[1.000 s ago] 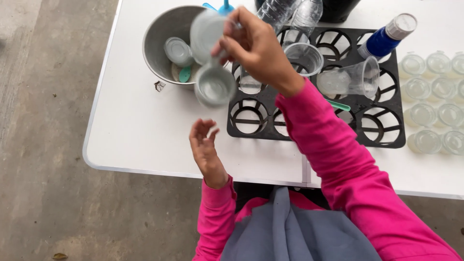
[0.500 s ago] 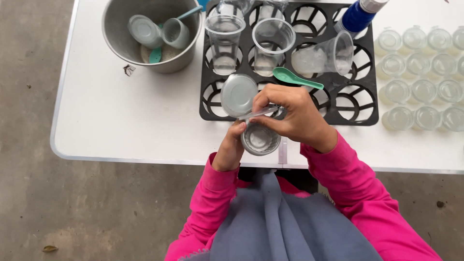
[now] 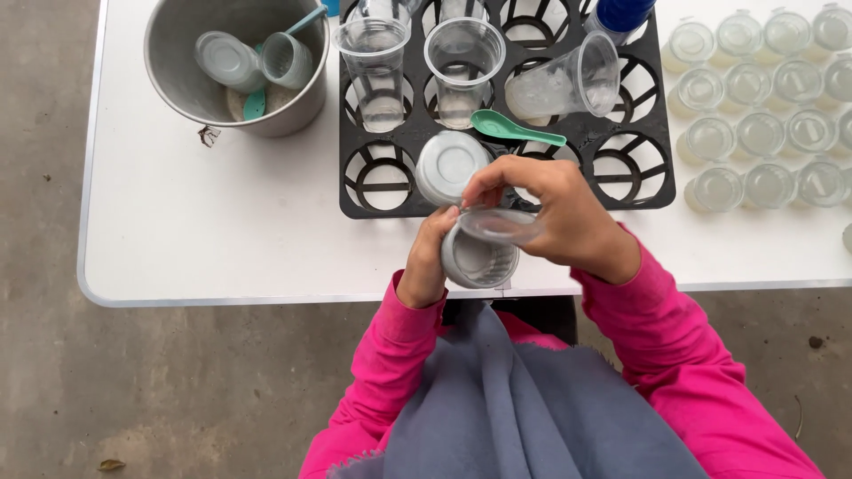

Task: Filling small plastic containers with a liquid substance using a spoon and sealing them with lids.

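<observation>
Both hands meet over the table's near edge. My left hand (image 3: pixel 428 260) grips a small clear plastic cup (image 3: pixel 480 257) from the left side. My right hand (image 3: pixel 555 217) pinches that cup's rim from above, with an open round lid (image 3: pixel 451 166) standing up behind the fingers. A black cup rack (image 3: pixel 382 191) lies just beyond, holding two tall clear cups (image 3: pixel 462 66) upright, a third clear cup (image 3: pixel 568 84) on its side and a green spoon (image 3: pixel 515 130).
A metal pot (image 3: pixel 177 62) at the far left holds small cups, a lid and a teal spoon. Several sealed small cups (image 3: pixel 754 133) sit in rows at the right. A blue-capped bottle (image 3: pixel 621 13) stands behind the rack. The white table (image 3: pixel 195 239) ends near my body.
My right hand came back from the pot to the near edge with a small cup. My left hand rose from the table and took hold of the cup.
</observation>
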